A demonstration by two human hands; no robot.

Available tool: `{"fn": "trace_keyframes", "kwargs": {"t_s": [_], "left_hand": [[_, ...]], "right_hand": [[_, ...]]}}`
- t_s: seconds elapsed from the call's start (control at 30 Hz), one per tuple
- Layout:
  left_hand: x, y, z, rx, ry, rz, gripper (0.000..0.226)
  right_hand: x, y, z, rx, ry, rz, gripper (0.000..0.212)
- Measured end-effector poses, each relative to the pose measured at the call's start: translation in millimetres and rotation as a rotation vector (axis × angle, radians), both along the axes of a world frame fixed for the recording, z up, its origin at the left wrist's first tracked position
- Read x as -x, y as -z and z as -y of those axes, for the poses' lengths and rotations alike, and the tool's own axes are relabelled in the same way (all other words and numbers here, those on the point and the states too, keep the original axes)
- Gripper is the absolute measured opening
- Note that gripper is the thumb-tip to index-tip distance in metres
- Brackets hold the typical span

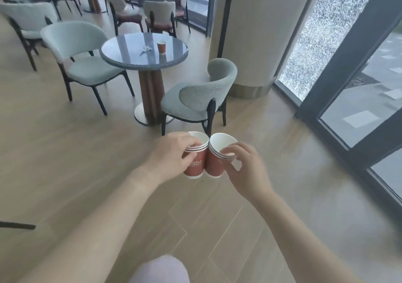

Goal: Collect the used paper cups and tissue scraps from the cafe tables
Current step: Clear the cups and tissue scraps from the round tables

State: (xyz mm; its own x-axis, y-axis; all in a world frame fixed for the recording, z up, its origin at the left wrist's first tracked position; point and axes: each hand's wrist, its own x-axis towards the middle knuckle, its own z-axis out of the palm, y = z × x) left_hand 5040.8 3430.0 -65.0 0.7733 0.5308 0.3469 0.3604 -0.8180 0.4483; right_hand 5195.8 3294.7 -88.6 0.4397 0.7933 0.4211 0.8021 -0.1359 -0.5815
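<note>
Both hands are held out over the pale wood-plank floor point(250, 228), each gripping a stack of nested paper cups. The left hand point(171, 152) wraps its fingers around the rim of the left stack point(195, 167), red-brown with white printing and a white inside. The right hand point(245, 169) pinches the ringed rim of the right stack point(214, 165), which tilts rightward; the two stacks touch side by side. Farther off, a round grey glossy surface point(130, 58) on a ribbed wooden pedestal carries one more red paper cup point(161, 47), upright, with a crumpled white tissue scrap point(146, 49) just to its left. Curved chairs in pale fuzzy fabric point(195, 100) stand around it.
</note>
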Motion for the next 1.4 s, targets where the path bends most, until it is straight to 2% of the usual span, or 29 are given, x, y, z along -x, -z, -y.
{"fn": "trace_keyframes", "kwargs": {"t_s": [0.17, 0.5, 0.93, 1.17, 1.4], "left_hand": [[-30.9, 11.2, -110.4, 0.003, -0.108, -0.007, 0.022], [-100.7, 1.6, -348.3, 0.037, -0.143, -0.041, 0.021], [-198.5, 13.4, -618.9, 0.025, -0.230, -0.118, 0.018], [-238.3, 32.8, -743.1, 0.033, -0.280, -0.172, 0.014], [-249.2, 58.6, -858.9, 0.062, -0.268, -0.304, 0.016]], "right_hand": [[-41.8, 10.3, -124.6, 0.023, -0.096, -0.008, 0.019], [-115.2, -0.3, -367.9, 0.012, -0.114, -0.023, 0.015], [-216.0, 24.4, -651.9, 0.039, -0.169, -0.070, 0.012], [-266.0, 38.2, -779.3, 0.122, -0.232, -0.056, 0.010], [-282.3, 52.2, -894.5, 0.199, -0.287, -0.059, 0.012]]}}
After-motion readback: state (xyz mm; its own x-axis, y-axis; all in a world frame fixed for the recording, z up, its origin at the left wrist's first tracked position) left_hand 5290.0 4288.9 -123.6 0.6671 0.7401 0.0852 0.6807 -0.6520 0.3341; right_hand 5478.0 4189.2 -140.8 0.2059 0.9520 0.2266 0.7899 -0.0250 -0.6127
